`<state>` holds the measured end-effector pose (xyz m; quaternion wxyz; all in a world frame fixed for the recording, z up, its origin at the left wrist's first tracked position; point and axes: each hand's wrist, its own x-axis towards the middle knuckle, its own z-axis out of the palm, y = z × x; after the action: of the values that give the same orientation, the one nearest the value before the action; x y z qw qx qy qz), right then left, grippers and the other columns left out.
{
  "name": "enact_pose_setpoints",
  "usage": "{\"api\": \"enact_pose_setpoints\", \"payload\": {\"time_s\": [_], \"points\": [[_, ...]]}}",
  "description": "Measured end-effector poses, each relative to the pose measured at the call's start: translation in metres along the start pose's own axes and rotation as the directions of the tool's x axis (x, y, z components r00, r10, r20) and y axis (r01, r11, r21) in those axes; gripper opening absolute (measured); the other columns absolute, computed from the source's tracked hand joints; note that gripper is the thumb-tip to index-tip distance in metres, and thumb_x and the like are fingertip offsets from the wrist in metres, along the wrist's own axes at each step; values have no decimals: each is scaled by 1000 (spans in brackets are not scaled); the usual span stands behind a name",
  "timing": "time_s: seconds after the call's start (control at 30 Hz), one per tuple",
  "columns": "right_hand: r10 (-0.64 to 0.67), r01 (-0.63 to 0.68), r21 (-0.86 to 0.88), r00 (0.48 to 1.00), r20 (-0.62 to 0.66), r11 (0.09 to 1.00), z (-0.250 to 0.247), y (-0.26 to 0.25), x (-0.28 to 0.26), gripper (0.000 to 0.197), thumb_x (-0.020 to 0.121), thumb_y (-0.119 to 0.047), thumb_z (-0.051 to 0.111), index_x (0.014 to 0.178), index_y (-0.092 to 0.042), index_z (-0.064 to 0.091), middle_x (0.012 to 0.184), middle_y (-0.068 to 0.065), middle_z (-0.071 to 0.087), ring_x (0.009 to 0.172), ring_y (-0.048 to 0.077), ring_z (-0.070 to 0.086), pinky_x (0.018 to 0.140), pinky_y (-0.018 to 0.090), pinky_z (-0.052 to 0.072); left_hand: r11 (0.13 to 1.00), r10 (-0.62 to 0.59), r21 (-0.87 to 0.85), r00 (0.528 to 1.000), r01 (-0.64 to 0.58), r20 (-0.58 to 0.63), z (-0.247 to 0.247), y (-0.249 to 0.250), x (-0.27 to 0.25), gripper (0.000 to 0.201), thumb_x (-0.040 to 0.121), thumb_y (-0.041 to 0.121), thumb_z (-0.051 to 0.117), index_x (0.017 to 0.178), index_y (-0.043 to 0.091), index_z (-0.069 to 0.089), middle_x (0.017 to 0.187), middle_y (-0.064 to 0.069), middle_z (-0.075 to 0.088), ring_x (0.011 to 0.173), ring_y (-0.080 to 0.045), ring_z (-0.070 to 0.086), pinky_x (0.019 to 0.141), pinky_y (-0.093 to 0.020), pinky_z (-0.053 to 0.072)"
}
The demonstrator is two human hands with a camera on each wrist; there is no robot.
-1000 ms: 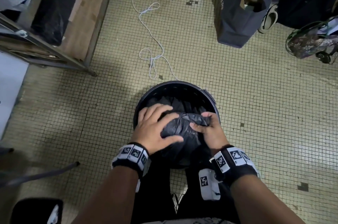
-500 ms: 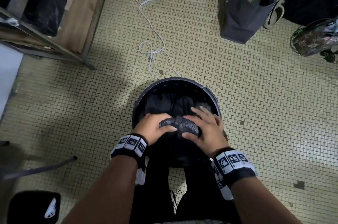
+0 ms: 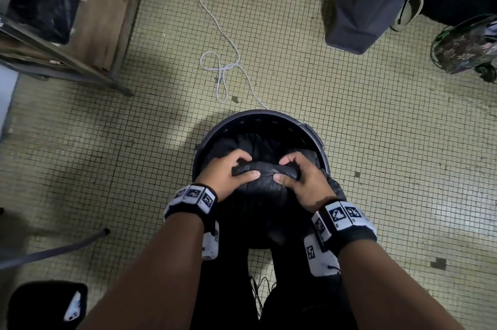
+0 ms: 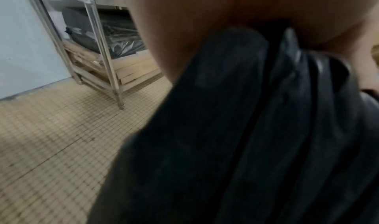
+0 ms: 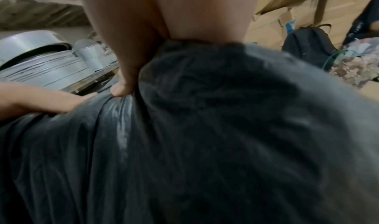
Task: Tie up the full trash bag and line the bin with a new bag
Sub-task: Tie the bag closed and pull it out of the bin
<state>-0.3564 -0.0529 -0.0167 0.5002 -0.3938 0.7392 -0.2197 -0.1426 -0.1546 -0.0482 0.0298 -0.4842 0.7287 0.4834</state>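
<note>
- The trash bag [image 3: 265,184] sits in the bin [image 3: 258,121], lower centre of the head view.
- Left hand [image 3: 224,172]: fingers, flat earlier, now curl around a rolled fold of bag.
- Right hand [image 3: 302,177]: spread before, now gripping the same fold, thumbs nearly meeting.

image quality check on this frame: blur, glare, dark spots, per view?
Head view: sharp, wide-angle bend at the edges; glare on the tiled floor at right, the trash bag nearly black inside the bin. Left wrist view: bag and left hand smeared, shelf rack fairly clear. Right wrist view: soft throughout, right hand blurred, a pale sheen streak on the bag.
</note>
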Motion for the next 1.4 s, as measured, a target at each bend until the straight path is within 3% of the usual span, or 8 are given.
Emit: {"api": "enact_pose_setpoints", "payload": {"time_s": [0.1,0.33,0.43,0.57,0.67,0.83,1.1,1.4], "points": [[49,-50,111,999,15,993,-1,0,8,20,87,-22,74,100,-22,60,94,2,69,88,19,66,86,34,54,913,261,364,949,-183,-179,2,3,-6,60,79,79,51,126,42,52,125,17,58,118,-10,47,103,-36,35],[154,-143,289,988,-15,947,10,4,17,18,88,-17,73,103,-11,64,91,1,66,88,17,61,85,32,51,873,293,387,954,-296,68,28,-7,-11,62,91,52,62,144,22,53,137,1,61,124,-24,55,110,-37,33],[153,-173,-246,983,-98,954,16,7,15,25,90,-58,57,105,-39,61,104,-13,65,104,12,55,103,48,30,876,237,389,957,-285,167,29,-7,-4,56,99,49,51,146,19,49,140,-1,60,127,-24,53,110,-33,28],[-195,64,-708,975,-106,703,24,-4,-1,57,77,-85,39,112,-48,65,125,-15,56,127,14,45,109,61,9,891,258,331,947,-310,193,21,-10,-3,63,93,53,35,136,13,58,128,-6,67,117,-27,59,102,-38,36],[-174,115,-794,985,12,597,26,-8,-9,62,74,-78,54,123,-42,64,132,-18,59,137,10,41,111,68,3,891,266,326,945,-317,192,20,-11,-4,67,90,56,29,134,17,60,125,-2,69,114,-24,60,100,-33,35],[-58,-116,-862,984,-166,493,52,-16,-15,38,90,-31,57,127,-31,59,140,-11,55,151,26,14,106,66,-25,926,258,248,957,-283,129,24,-2,-2,41,95,45,50,123,21,67,115,1,73,102,-21,63,88,-25,35],[-252,198,-718,967,33,667,35,20,12,30,91,-28,61,119,-18,64,115,1,68,118,25,55,108,39,32,970,89,217,992,-107,93,26,4,2,32,96,42,58,121,23,68,106,0,75,96,-21,68,86,-34,52],[-171,191,-695,980,99,693,25,19,22,34,97,-31,47,130,-27,54,114,-3,66,101,24,55,89,37,34,983,74,163,992,-90,103,16,12,2,30,99,35,57,121,19,68,110,-3,74,100,-24,66,87,-35,50]]}}
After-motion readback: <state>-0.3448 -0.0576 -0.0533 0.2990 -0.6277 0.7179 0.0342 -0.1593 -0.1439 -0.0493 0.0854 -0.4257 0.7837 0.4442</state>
